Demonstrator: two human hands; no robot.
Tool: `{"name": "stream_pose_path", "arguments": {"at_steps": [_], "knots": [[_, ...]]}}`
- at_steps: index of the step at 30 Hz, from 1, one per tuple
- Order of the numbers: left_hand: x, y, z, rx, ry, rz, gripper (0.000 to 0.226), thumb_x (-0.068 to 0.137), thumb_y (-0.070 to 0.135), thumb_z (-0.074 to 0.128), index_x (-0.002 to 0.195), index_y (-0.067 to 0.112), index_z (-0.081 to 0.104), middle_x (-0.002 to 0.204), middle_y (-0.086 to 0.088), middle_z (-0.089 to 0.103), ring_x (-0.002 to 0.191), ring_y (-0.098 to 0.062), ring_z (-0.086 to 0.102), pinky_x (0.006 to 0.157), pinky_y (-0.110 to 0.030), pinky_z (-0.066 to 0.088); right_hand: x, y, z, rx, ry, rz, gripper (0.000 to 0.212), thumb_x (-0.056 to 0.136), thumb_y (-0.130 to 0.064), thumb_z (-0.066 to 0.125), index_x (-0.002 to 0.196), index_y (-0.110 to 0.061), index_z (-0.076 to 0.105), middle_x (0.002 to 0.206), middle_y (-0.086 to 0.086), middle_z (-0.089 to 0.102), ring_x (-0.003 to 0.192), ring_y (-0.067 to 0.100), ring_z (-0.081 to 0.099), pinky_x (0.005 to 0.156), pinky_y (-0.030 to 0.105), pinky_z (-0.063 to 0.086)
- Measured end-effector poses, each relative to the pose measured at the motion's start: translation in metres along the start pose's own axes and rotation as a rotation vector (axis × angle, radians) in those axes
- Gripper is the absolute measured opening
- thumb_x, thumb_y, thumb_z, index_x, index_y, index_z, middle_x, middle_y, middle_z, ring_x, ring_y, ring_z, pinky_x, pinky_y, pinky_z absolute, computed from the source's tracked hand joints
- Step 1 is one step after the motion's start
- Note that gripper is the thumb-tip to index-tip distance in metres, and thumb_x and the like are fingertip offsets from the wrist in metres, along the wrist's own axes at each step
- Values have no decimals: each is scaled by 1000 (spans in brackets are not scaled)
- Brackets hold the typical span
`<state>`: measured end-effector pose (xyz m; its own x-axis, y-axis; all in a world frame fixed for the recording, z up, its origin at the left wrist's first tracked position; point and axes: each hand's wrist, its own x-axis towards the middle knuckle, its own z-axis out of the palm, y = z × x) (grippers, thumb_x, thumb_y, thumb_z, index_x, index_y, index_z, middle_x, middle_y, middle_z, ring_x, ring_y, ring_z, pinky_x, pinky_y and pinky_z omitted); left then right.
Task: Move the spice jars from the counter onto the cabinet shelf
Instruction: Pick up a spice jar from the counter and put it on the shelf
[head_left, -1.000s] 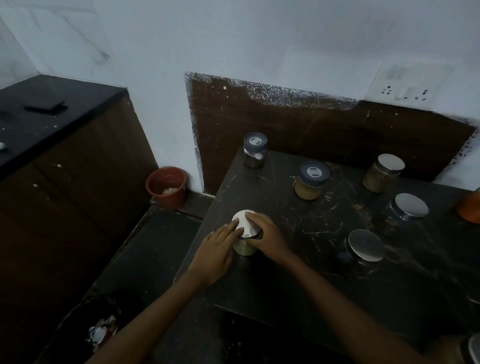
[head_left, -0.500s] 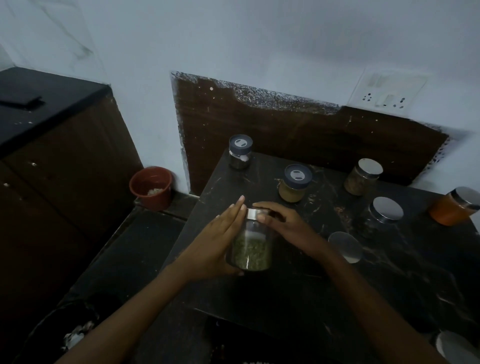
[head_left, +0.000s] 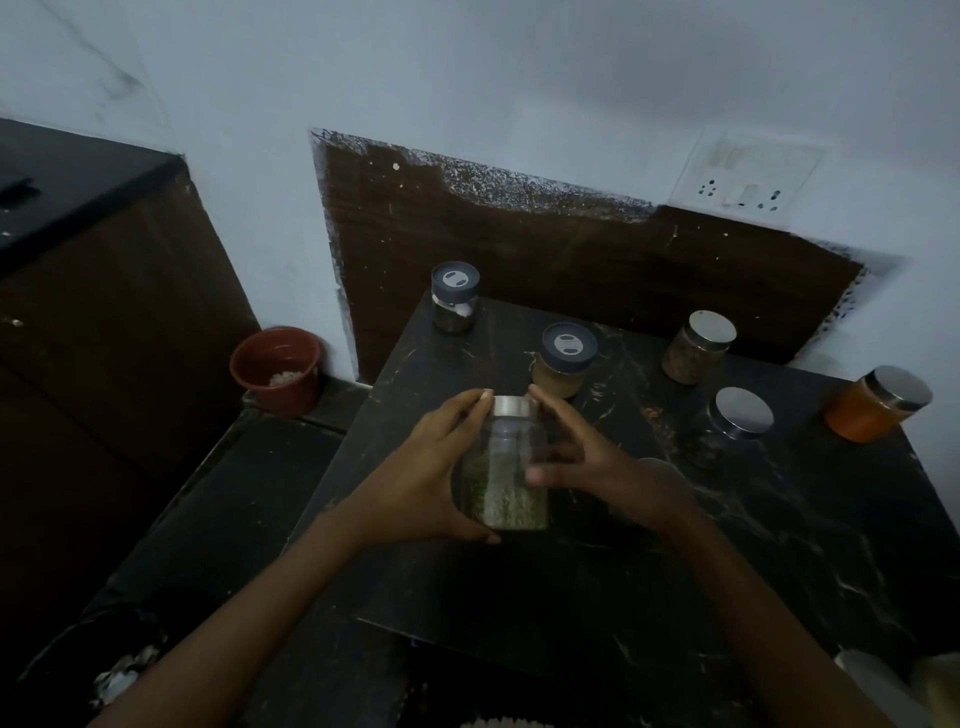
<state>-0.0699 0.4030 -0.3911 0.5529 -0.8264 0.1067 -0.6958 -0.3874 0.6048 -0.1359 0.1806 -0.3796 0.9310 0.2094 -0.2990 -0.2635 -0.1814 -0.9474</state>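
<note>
A clear jar of green herbs (head_left: 506, 483) with a silver lid is lifted above the dark marble counter (head_left: 779, 545). My left hand (head_left: 421, 478) grips its left side and base. My right hand (head_left: 587, 457) holds its right side, thumb across the glass. On the counter behind stand a grey-lidded jar (head_left: 454, 299), a grey-lidded jar of tan powder (head_left: 563, 361), a silver-lidded brown spice jar (head_left: 696, 348), a silver-lidded dark jar (head_left: 727, 428) and an orange jar (head_left: 875, 405) at the right edge. No cabinet shelf is in view.
A red-brown pot (head_left: 278, 371) sits on the low ledge left of the counter. A dark wooden cabinet (head_left: 104, 322) with a black top stands at the left. A wall socket (head_left: 743, 182) is above the brown back panel. More jar tops (head_left: 893, 686) show at bottom right.
Both hands have lifted the herb jar off the counter and brought it up and closer to me. The other jars have not moved.
</note>
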Motion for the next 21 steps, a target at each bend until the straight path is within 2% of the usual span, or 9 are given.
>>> {"name": "stream_pose_path", "arguments": {"at_steps": [3,5,7,10,13,16,21], "knots": [[2,1,-1,-23,3,-13,127,57,58,80,149,33,-3,152,22,-3,141,-7,11,109,-37,38,-9,2,0,-194,-75,-14,123,59,-28,86,133,-63,-5,154,-14,9,133,5,33,103,29,41],[3,2,-1,-30,5,-13,126,56,60,79,149,33,-2,152,23,-3,141,-6,13,107,-37,41,-9,3,2,-326,-64,-36,132,56,-29,88,131,-63,-15,154,-19,-8,141,6,15,112,33,28],[3,2,0,-53,7,-24,127,56,60,79,150,31,-2,152,24,-3,140,-4,14,106,-36,42,-7,5,4,-439,-37,-78,137,55,-31,89,131,-59,-22,149,-27,-17,141,2,1,114,33,19],[4,0,3,-139,-20,-59,132,56,53,83,149,34,-8,150,29,-7,138,1,14,107,-30,41,-5,6,6,-527,29,-127,137,53,-35,88,134,-57,-19,138,-37,-10,135,-3,5,111,31,23],[7,5,10,-198,-59,-81,137,56,46,86,148,31,-15,149,28,-15,138,1,9,107,-19,35,-5,4,12,-572,73,-144,136,49,-43,88,137,-55,-16,139,-36,-5,132,-1,10,107,30,27],[10,9,14,-200,-37,-70,134,59,36,87,149,24,-11,147,22,-8,132,4,15,100,-5,34,-7,0,10,-603,55,-148,138,50,-43,87,138,-52,-19,134,-40,-8,129,-7,9,101,21,24],[8,9,7,-367,-34,-107,133,58,36,88,148,37,-10,145,31,-1,131,13,19,104,-11,36,-19,-9,-10,-614,-40,-101,136,57,-35,87,122,-65,-28,126,-49,-22,119,-22,1,95,4,13]]}}
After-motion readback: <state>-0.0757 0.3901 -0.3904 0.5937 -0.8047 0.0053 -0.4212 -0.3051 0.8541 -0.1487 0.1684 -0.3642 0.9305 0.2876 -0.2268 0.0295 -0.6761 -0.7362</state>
